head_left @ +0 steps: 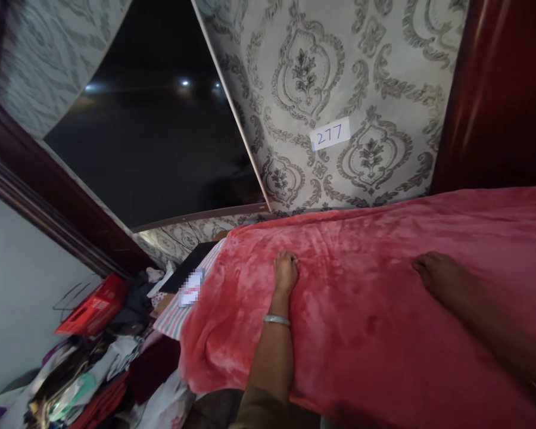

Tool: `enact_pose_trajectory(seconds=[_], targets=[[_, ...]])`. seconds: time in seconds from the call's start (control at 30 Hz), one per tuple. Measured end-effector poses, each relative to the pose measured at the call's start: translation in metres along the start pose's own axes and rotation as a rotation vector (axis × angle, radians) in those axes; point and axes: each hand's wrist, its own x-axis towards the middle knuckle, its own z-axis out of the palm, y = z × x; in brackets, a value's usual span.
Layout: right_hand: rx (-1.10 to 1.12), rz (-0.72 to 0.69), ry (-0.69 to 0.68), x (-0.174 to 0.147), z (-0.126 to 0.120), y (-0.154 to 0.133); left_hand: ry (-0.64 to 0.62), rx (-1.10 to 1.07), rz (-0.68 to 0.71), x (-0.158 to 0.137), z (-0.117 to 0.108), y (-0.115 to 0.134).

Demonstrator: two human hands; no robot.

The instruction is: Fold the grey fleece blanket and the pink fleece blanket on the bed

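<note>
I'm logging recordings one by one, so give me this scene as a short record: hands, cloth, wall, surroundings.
Left hand: on the red blanket, fingers curled; bangle on wrist
Right hand: on the same blanket, apart from the left, fingers bent
Grip: unclear for both
Blanket: spread out, slightly rumpled; striped cloth showing beyond one end
Wall: patterned wallpaper, paper label reading 277
Screen: dark, with light reflections
Lower left: red bag, heaped clothes

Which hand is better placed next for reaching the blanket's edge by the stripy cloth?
Probably the left hand: it is on the coral plush blanket, much nearer the striped cloth. The right hand is farther along the blanket, away from that cloth.
</note>
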Motion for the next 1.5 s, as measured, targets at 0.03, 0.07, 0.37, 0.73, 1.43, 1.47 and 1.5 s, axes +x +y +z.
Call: enact_pose_trajectory(seconds=[0.03, 0.07, 0.37, 0.73, 1.43, 1.47, 1.5], targets=[[-0.012, 0.026, -0.006, 0.001, -0.002, -0.001, 0.011, -0.009, 0.003, 0.000, -0.001, 0.000], [-0.025, 0.048, -0.009, 0.001, -0.004, -0.004, 0.021, -0.016, 0.005, -0.001, -0.003, 0.001], [0.058, 0.026, 0.032, 0.001, -0.021, -0.021, 0.053, -0.063, 0.000, 0.001, -0.008, -0.003], [0.002, -0.067, -0.028, 0.003, -0.012, -0.020, 0.048, -0.040, 0.092, 0.003, -0.009, -0.009], [0.165, -0.130, -0.152, 0.034, -0.006, -0.025, -0.023, -0.124, 0.300, 0.008, 0.002, -0.028], [0.152, -0.131, -0.130, 0.034, -0.008, -0.026, -0.034, -0.131, 0.311, 0.008, 0.002, -0.028], [0.140, -0.133, -0.109, 0.034, -0.009, -0.028, -0.051, -0.130, 0.319, 0.007, 0.002, -0.027]])
